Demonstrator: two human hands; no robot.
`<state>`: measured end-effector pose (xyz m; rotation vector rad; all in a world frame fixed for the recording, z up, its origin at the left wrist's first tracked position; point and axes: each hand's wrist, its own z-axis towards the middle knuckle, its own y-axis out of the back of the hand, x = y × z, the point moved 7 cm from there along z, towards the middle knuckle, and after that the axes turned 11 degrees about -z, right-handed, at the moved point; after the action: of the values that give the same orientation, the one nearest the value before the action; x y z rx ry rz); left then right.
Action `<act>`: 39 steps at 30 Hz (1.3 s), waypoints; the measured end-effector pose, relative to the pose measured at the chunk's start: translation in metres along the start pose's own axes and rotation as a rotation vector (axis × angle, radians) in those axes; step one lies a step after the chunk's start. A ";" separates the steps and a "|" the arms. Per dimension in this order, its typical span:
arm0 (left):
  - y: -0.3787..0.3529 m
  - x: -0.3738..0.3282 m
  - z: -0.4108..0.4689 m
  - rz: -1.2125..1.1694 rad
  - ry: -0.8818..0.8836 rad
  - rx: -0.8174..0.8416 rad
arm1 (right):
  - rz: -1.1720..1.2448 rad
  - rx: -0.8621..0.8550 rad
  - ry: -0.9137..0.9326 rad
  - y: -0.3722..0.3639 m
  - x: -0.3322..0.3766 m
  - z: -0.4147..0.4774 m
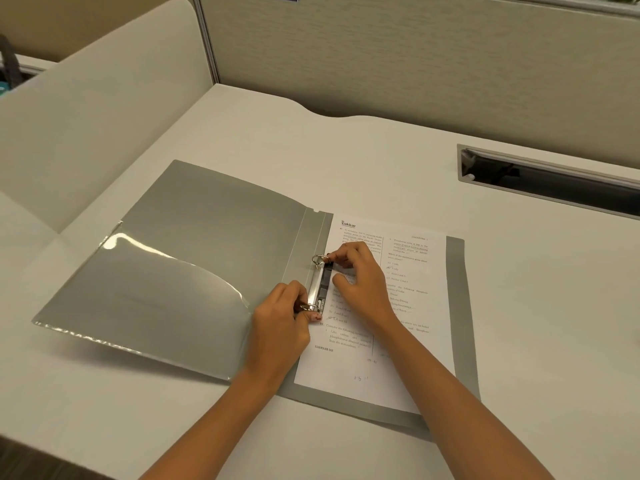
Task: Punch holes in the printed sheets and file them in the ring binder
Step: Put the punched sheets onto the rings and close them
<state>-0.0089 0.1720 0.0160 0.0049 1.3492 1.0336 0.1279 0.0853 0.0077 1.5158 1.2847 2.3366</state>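
Note:
A grey ring binder point(194, 244) lies open on the white desk, its left flap carrying a clear plastic pocket point(156, 289). A metal two-ring mechanism point(320, 284) runs along the spine. The printed sheets point(408, 317) lie on the binder's right half, threaded at the rings. My left hand point(280, 327) pinches the near ring point(309, 307) with curled fingers and thumb. My right hand point(356, 275) rests on the paper and pinches the far ring point(319, 260) with its fingertips.
The white desk point(540, 306) is bordered by a beige partition at the back and a low cream divider point(104, 109) on the left. A recessed cable slot point(547, 183) sits at the back right. No hole punch is in view.

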 end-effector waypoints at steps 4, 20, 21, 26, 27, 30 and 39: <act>-0.001 -0.001 -0.001 0.023 0.007 -0.020 | -0.005 0.004 -0.012 0.000 0.000 0.000; -0.004 -0.002 0.000 0.021 -0.018 0.004 | -0.040 -0.007 0.022 -0.001 0.000 0.000; -0.003 0.000 0.000 -0.010 -0.010 0.022 | -0.036 -0.013 0.039 -0.001 0.000 -0.001; 0.005 0.003 -0.004 -0.117 -0.027 0.092 | 0.013 -0.038 0.029 0.002 -0.003 -0.005; 0.006 0.003 -0.005 -0.122 -0.027 0.092 | 0.019 -0.042 0.022 0.003 -0.003 -0.005; 0.006 0.003 -0.003 -0.118 -0.015 0.081 | 0.016 -0.030 0.018 0.001 -0.002 -0.005; 0.004 0.005 0.002 -0.085 -0.107 0.134 | -0.022 -0.027 0.004 0.001 -0.002 -0.006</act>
<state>-0.0103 0.1781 0.0148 0.1009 1.3079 0.8591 0.1251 0.0799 0.0059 1.4816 1.2590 2.3353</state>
